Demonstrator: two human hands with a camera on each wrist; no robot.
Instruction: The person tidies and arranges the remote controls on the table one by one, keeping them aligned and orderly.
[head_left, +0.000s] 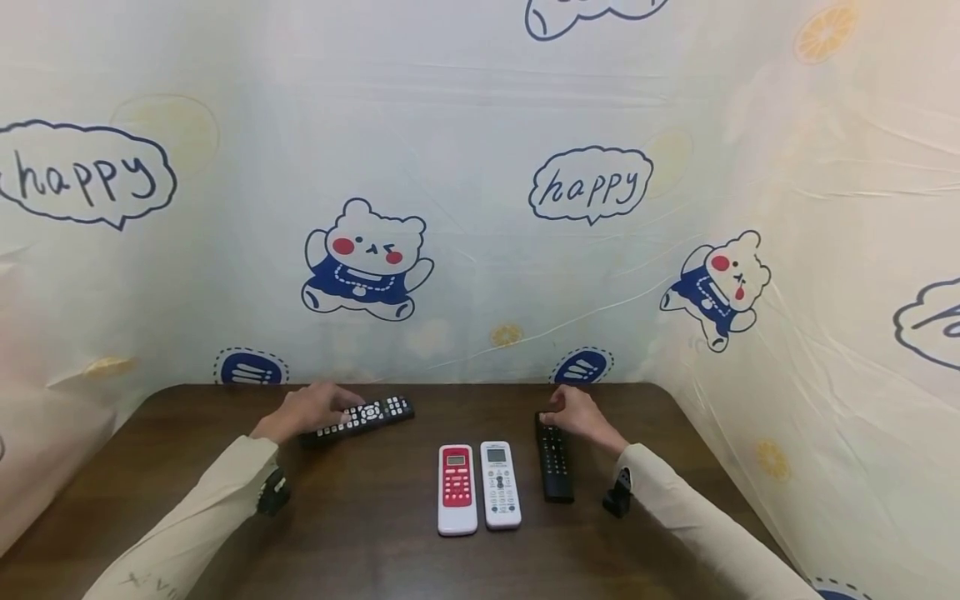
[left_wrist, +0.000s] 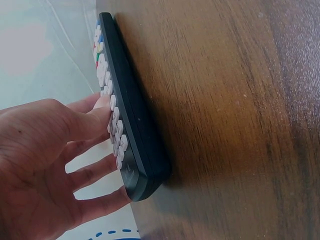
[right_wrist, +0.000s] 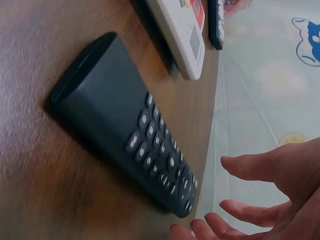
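My fingers [left_wrist: 95, 172] on the left reach to the far side of a long black remote [left_wrist: 127, 100] while the thumb lies on its white keys, so I pinch it; on the right they are parted, loosely bent and gripping nothing. Take twelve o'clock as straight ahead of me. Both arms stretch forward in pale sleeves [head_left: 187, 517]. My left hand [head_left: 318, 408] is at eleven; my right hand [head_left: 581, 417] is at one, by the far end of a plainer black remote [head_left: 555, 467]. Whether a fingertip touches that one, I cannot tell.

A pale sheet [head_left: 480, 167], printed with bears, orange slices and the word "happy", rises just beyond my hands and along my right. Below it spreads a dark brown wooden table [head_left: 375, 533]. On it, the long black remote lies at eleven, its far end aimed toward two; the plainer one lies at one, pointing to about twelve. Between them at twelve, side by side, lie a white remote with a red panel [head_left: 457, 517] and a white remote with small grey keys [head_left: 501, 500]. Smallest, a dark device [head_left: 272, 492] sits at each wrist.
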